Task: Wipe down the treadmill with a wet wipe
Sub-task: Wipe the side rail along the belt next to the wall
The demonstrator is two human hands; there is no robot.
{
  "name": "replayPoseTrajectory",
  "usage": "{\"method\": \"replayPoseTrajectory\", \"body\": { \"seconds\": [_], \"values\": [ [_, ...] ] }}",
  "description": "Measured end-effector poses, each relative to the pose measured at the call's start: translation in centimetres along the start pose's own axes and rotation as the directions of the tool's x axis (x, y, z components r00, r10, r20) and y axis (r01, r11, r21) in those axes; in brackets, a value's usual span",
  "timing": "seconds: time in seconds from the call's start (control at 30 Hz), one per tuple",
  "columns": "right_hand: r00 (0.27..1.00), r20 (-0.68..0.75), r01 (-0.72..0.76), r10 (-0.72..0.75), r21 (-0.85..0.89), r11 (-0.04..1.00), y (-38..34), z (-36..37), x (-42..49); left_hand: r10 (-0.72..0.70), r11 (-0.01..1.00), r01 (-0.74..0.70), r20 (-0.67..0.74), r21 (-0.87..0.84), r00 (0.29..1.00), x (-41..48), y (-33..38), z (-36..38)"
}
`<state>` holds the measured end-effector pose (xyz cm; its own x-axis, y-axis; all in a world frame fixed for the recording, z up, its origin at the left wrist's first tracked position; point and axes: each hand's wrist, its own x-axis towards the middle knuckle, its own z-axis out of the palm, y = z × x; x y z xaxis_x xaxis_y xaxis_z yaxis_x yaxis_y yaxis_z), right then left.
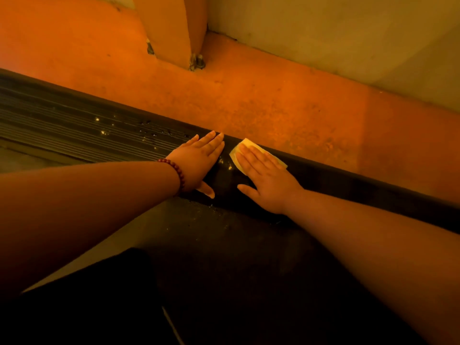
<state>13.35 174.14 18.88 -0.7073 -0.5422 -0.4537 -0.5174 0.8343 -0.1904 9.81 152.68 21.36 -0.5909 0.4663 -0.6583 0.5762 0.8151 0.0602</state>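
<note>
At the far left, the ribbed side rail [74, 130] of the treadmill [348, 180] runs along its outer edge, dark and grooved, with small wet drops and pale specks scattered over the grooves toward my hands. My left hand [199, 163] lies flat on that rail, palm down, fingers stretched out together and reaching the outer edge, thumb spread back toward me; it grips nothing. A string of dark red beads [176, 170] circles that wrist. Between my hands a short strip of smooth black rail shows, dotted with a few pale flecks. Just to the right, my right hand [266, 180] is also flat and open, pressing the wet wipe [251, 146] down on the rail's outer edge under the fingers. The wipe is pale yellow in this light, folded, and sticks out past my fingertips and along the far side of my hand. Beyond the rail, the orange floor [273, 100] stretches to a wall [348, 33] at the upper right.
</note>
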Motion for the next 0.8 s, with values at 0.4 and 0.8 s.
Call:
{"method": "replayPoseTrajectory", "body": {
  "seconds": [0.4, 0.8],
  "values": [
    [0.989, 0.142, -0.046, 0.047, -0.008, 0.999, -0.7, -1.7, 0.4, -0.090, 0.996, 0.089, 0.019, 0.016, 0.996, -0.4, 0.8, -0.4],
    [0.959, 0.277, 0.086, -0.057, -0.091, 0.992, 0.0, -3.2, 1.6, -0.101, 0.992, 0.101, 0.002, -0.079, 0.995, -0.4, 0.1, 0.4]
  ]
}}
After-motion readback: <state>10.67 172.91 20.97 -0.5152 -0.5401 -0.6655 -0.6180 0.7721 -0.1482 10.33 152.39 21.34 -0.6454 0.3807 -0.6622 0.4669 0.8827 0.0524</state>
